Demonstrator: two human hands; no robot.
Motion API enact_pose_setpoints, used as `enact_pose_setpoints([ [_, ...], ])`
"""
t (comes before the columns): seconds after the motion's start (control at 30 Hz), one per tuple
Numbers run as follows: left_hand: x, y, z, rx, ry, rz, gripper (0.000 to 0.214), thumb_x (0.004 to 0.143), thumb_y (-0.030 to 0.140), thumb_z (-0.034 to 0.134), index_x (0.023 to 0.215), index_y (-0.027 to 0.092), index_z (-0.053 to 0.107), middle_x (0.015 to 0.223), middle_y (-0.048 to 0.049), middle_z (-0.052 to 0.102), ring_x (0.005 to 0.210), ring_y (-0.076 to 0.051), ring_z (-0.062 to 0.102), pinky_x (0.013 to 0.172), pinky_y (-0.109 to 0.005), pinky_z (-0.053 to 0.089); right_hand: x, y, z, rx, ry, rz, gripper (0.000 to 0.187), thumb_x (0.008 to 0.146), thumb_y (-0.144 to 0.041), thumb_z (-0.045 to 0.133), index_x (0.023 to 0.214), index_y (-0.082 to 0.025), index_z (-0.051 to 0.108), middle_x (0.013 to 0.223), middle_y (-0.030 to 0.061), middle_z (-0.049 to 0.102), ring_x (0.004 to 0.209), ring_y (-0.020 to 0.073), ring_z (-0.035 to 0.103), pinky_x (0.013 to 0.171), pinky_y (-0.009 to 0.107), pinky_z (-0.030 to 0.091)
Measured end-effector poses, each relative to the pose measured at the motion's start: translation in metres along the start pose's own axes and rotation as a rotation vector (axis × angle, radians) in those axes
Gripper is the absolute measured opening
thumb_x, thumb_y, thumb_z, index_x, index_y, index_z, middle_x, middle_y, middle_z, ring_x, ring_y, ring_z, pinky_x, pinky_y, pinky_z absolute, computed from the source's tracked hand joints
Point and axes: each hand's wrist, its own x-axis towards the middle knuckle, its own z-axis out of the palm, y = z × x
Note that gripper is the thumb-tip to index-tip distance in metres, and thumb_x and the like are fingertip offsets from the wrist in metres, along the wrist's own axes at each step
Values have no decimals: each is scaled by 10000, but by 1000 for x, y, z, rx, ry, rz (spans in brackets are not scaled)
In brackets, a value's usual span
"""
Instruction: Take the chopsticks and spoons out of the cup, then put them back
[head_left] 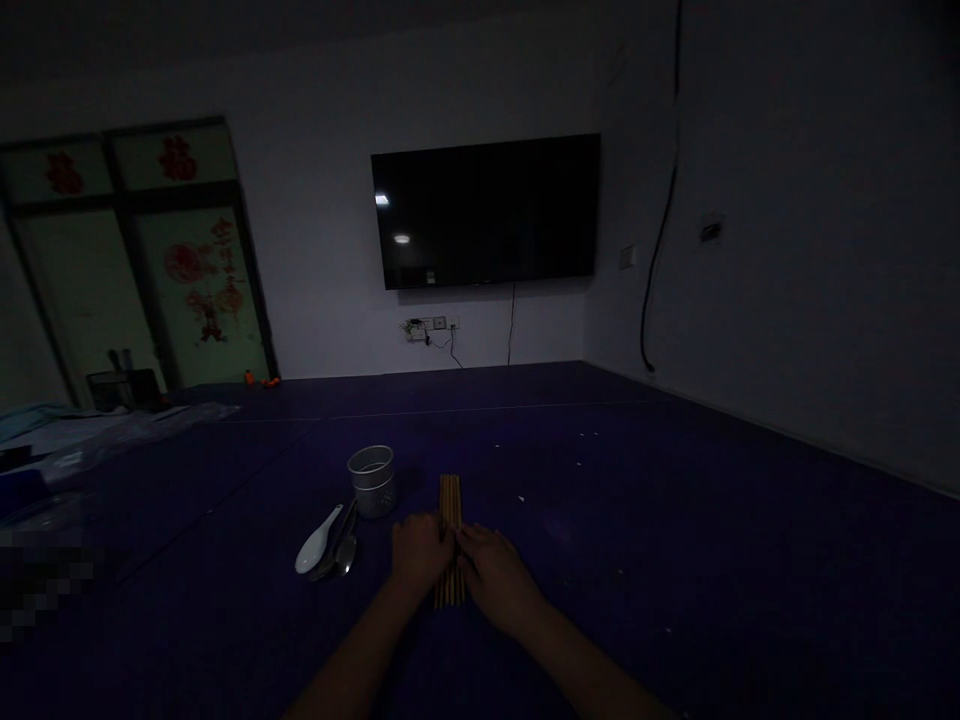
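Observation:
Several chopsticks (450, 490) lie side by side on the dark blue surface, pointing away from me. My left hand (421, 552) is closed against their left side, fingers curled. From the right, my right hand (496, 572) presses its fingers onto the same bunch, and both hands cover its middle. Left of my hands stands an upright metal cup (373, 482). A white spoon (315, 548) and metal spoons (346, 554) rest beside it; dim light blurs their handles.
Small white scraps (521, 498) are scattered to the right. Clear plastic sheeting (142, 428) lies at the far left. Orange objects (262, 380) sit near the door. A television (491, 212) hangs on the back wall, with a black cable (660, 240) down the right wall.

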Motion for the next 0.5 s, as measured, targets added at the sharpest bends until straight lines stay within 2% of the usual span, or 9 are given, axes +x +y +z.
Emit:
enact_pose_setpoints([
  [0.5, 1, 0, 3, 11, 42, 17, 355, 884, 373, 357, 952, 197, 658, 1002, -99, 690, 948, -236, 624, 779, -338, 412, 2, 2, 2, -14, 19, -9, 482, 887, -216, 365, 1360, -164, 439, 1381, 95, 467, 1303, 254, 366, 1076, 462, 253],
])
